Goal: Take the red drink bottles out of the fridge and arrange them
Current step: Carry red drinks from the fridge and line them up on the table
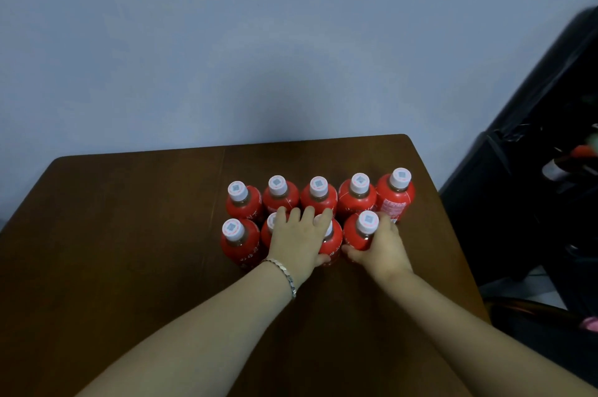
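- Nearest us, two bare forearms reach in over a dark brown table (pixel 129 235). A silver bracelet (pixel 286 277) circles the left wrist.
- The left hand (pixel 297 239) lies across the front row of red drink bottles with its fingers straight and spread, gripping nothing. It covers most of the second bottle (pixel 268 230). Its index fingertip rests on the white cap of the third bottle (pixel 333 239), and its thumb lies against that bottle's side.
- The right hand (pixel 380 249) grasps the fourth bottle (pixel 362 235), the last in the front row, with the thumb on the near left side and the fingers curled round the far right.
- At the left end of the front row, the first bottle (pixel 239 241) stands upright and untouched.
- Just behind it, the back row (pixel 318 197) of five red bottles stands upright and shoulder to shoulder, with white caps up.
- Beyond the table's far edge we see a plain blue-grey wall (pixel 291 40). At the right stands a dark cabinet (pixel 517 202), blurred, and we cannot make out its contents.
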The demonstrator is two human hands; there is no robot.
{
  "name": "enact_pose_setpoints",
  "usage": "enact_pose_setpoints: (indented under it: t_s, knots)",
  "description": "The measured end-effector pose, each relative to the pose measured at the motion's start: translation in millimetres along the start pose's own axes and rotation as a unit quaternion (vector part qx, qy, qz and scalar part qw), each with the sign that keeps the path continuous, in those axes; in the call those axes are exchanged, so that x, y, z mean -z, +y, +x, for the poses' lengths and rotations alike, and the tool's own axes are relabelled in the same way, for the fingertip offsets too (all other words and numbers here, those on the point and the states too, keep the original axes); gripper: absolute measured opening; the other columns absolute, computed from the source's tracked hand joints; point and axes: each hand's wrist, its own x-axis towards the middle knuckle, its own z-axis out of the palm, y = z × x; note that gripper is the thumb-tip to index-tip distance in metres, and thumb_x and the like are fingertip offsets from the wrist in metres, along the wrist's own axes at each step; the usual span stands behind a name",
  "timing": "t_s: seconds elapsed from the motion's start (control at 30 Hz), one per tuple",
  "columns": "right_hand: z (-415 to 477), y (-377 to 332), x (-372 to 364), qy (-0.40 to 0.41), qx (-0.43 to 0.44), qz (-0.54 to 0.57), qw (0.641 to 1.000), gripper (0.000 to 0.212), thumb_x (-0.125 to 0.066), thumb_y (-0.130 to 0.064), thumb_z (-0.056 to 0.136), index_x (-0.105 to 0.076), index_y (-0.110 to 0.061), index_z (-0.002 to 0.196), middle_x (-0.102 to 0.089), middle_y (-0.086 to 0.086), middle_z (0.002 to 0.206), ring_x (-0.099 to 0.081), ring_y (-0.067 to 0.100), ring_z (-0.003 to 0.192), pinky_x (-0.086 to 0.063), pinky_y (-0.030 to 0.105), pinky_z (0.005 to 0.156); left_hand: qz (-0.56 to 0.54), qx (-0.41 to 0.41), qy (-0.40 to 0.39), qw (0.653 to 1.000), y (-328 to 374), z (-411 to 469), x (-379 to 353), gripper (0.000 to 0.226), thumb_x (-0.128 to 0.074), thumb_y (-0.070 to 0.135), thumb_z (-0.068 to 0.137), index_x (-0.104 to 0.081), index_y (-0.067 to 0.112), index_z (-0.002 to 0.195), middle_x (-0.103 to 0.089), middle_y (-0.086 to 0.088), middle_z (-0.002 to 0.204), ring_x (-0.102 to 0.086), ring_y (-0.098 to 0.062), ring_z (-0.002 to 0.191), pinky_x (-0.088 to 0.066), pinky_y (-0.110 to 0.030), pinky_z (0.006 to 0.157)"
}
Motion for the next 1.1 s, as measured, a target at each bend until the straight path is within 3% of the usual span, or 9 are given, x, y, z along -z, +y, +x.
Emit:
enact_pose_setpoints:
  t_s: [0.13, 0.27, 0.47, 0.57, 0.67, 0.77, 0.83, 0.9, 1.1]
  knots:
    - [4, 0, -5, -0.015, -0.009, 0.020, 1.000, 0.084, -0.080, -0.012, 0.071, -0.029, -0.011, 0.138, -0.034, 0.011, 0.144, -0.040, 0.027, 0.132, -0.034, 0.036, 0.108, 0.010, 0.005, -0.004, 1.000, 0, 5, -8, 0.078, -0.059, 0.047, 0.082, -0.016, 0.019, 0.142, -0.044, -0.007, 0.131, -0.046, -0.028, 0.116, -0.020, -0.047, 0.107]
    - [5, 1, 1, -0.052, -0.013, -0.051, 0.997, 0.088, -0.079, -0.021, 0.073, -0.024, -0.013, 0.140, -0.032, 0.009, 0.147, -0.042, 0.028, 0.131, -0.037, 0.037, 0.105, 0.017, 0.016, -0.013, 1.000, 1, 6, -9, 0.078, -0.060, 0.047, 0.082, -0.016, 0.020, 0.142, -0.044, -0.007, 0.132, -0.047, -0.028, 0.116, -0.018, -0.048, 0.108]
    - [0, -6, 20, -0.142, -0.078, -0.144, 0.976, 0.110, -0.074, -0.018, 0.077, 0.009, -0.008, 0.148, -0.030, 0.013, 0.149, -0.037, 0.030, 0.134, -0.034, 0.042, 0.110, 0.010, 0.070, -0.025, 0.997, 11, 6, 1, 0.083, -0.061, 0.036, 0.085, -0.007, 0.020, 0.146, -0.039, -0.009, 0.137, -0.043, -0.027, 0.124, -0.010, -0.046, 0.114]
    - [-10, -9, 34, -0.147, -0.080, -0.203, 0.965, 0.070, -0.066, -0.020, 0.083, -0.028, -0.008, 0.140, -0.045, 0.013, 0.136, -0.049, 0.029, 0.123, -0.042, 0.041, 0.103, 0.005, 0.073, -0.022, 0.997, 18, -9, 15, 0.083, -0.061, 0.029, 0.086, -0.006, 0.020, 0.147, -0.023, -0.013, 0.148, -0.025, -0.030, 0.135, -0.011, -0.043, 0.115]
    - [-30, -18, 57, -0.171, -0.062, -0.266, 0.947, 0.031, -0.058, -0.019, 0.088, -0.053, -0.013, 0.119, -0.057, 0.007, 0.122, -0.057, 0.024, 0.110, -0.048, 0.034, 0.095, -0.012, 0.041, 0.023, 0.999, 29, -28, 40, 0.048, -0.051, 0.022, 0.090, -0.034, 0.018, 0.134, -0.034, -0.010, 0.138, -0.035, -0.028, 0.125, -0.028, -0.038, 0.104]
    - [-50, -26, 74, -0.160, -0.048, -0.304, 0.938, 0.030, -0.056, -0.015, 0.091, -0.054, -0.012, 0.120, -0.058, 0.007, 0.122, -0.058, 0.022, 0.109, -0.048, 0.030, 0.092, -0.072, 0.005, -0.049, 0.996, 38, -43, 65, 0.023, -0.044, 0.025, 0.093, -0.050, 0.015, 0.113, -0.054, -0.007, 0.118, -0.052, -0.026, 0.105, -0.039, -0.035, 0.081]
    - [-69, -31, 83, -0.142, -0.046, -0.299, 0.943, 0.030, -0.056, -0.016, 0.092, -0.055, -0.012, 0.121, -0.059, 0.007, 0.121, -0.058, 0.022, 0.108, -0.049, 0.031, 0.093, -0.098, -0.026, -0.158, 0.982, 45, -54, 80, 0.026, -0.047, 0.031, 0.092, -0.052, 0.013, 0.110, -0.058, -0.007, 0.113, -0.055, -0.026, 0.102, -0.043, -0.034, 0.078]
    - [-89, -35, 90, -0.133, -0.044, -0.294, 0.945, 0.029, -0.056, -0.016, 0.092, -0.057, -0.013, 0.121, -0.060, 0.007, 0.122, -0.058, 0.022, 0.109, -0.049, 0.031, 0.094, -0.083, -0.065, -0.200, 0.974, 53, -62, 91, 0.031, -0.050, 0.035, 0.090, -0.056, 0.011, 0.110, -0.060, -0.008, 0.110, -0.057, -0.025, 0.100, -0.043, -0.032, 0.075]
    - [-184, -27, 120, -0.064, -0.071, -0.294, 0.951, 0.029, -0.056, -0.019, 0.091, -0.062, -0.012, 0.118, -0.062, 0.007, 0.121, -0.058, 0.024, 0.110, -0.049, 0.037, 0.096, -0.086, -0.179, -0.097, 0.975, 92, -94, 125, 0.025, -0.048, 0.032, 0.091, -0.057, 0.012, 0.102, -0.062, -0.008, 0.105, -0.059, -0.025, 0.096, -0.047, -0.033, 0.075]
